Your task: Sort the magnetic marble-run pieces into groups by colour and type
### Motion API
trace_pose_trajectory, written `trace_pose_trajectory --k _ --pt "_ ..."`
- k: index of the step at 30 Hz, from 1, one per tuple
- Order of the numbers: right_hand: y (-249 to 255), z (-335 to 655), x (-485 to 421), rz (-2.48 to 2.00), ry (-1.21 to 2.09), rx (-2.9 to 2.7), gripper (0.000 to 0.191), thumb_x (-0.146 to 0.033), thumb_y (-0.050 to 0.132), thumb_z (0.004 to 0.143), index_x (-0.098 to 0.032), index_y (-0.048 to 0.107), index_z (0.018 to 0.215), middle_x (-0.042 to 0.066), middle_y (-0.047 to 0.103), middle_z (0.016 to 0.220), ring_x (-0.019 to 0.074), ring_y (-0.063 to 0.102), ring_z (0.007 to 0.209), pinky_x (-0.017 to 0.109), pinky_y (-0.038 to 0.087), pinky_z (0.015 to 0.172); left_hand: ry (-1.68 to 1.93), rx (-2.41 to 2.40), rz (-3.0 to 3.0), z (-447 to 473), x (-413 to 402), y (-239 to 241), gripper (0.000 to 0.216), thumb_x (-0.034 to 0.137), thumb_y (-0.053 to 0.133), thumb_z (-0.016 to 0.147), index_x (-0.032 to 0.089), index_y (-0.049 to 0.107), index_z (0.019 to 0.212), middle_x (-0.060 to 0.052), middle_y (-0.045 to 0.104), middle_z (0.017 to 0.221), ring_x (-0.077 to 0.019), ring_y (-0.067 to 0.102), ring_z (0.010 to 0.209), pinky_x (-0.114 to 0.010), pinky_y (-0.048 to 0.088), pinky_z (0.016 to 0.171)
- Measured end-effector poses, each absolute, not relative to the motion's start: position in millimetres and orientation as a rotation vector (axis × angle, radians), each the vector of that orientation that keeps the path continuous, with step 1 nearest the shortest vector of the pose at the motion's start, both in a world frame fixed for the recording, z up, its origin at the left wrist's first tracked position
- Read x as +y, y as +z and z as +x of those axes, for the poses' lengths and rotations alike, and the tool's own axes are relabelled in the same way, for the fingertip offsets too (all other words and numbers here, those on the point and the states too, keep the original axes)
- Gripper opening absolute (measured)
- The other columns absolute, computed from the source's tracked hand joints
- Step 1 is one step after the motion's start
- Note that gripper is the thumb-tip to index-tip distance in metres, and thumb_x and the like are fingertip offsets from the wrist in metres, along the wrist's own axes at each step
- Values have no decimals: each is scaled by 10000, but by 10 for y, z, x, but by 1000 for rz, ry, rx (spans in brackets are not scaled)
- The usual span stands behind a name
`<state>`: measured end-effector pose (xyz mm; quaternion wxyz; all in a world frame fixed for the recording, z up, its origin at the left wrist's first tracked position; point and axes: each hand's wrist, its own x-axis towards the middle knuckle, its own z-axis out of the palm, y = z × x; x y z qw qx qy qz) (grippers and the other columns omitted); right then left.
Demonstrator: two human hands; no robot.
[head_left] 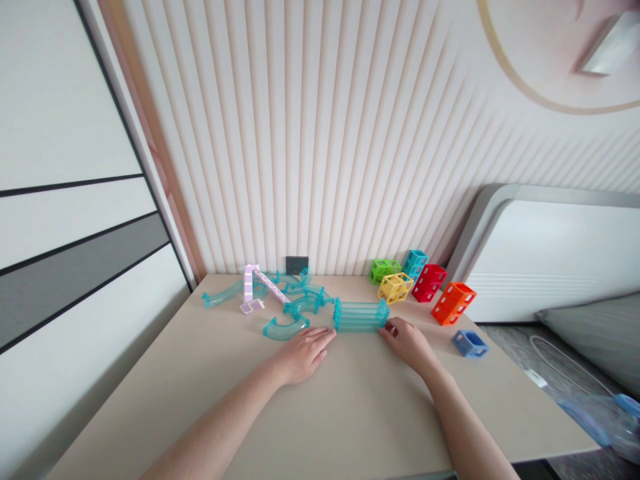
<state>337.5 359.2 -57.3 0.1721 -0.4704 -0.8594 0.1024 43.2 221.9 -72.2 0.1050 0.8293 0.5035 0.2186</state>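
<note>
A row of straight teal track pieces (pixel 361 315) lies side by side near the middle of the beige table (pixel 320 407). My left hand (pixel 303 353) rests flat on the table with fingers stretched out, its fingertips at the left end of the row. My right hand (pixel 409 341) lies at the row's right end, fingers loosely curled against the last piece. Neither hand lifts anything.
Curved teal track pieces (pixel 293 313) and a lilac ramp (pixel 256 288) lie at the back left. Green (pixel 384 269), yellow (pixel 395 287), cyan (pixel 415 263), red (pixel 429 282) and orange (pixel 453 303) lattice blocks stand at the back right; a blue block (pixel 470 343) sits near the right edge.
</note>
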Motion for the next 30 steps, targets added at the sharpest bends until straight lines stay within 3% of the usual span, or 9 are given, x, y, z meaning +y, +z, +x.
trace_pose_trajectory --k 13,30 --pt "-415 3291 3461 -1487 148 -2502 255 -345 497 971 -214 651 816 54 724 870 213 678 792 265 392 643 575 1520 2442 445 2208 -696 487 210 416 984 206 453 1470 -83 545 1480 -219 472 1394 -420 373 1174" --pt "-489 3311 3503 -1474 238 -2461 192 -336 537 951 -212 658 869 58 719 900 218 678 837 260 404 673 536 1509 2465 440 2221 -703 525 221 370 1000 240 357 1525 -55 452 1557 -207 422 1428 -420 341 1188"
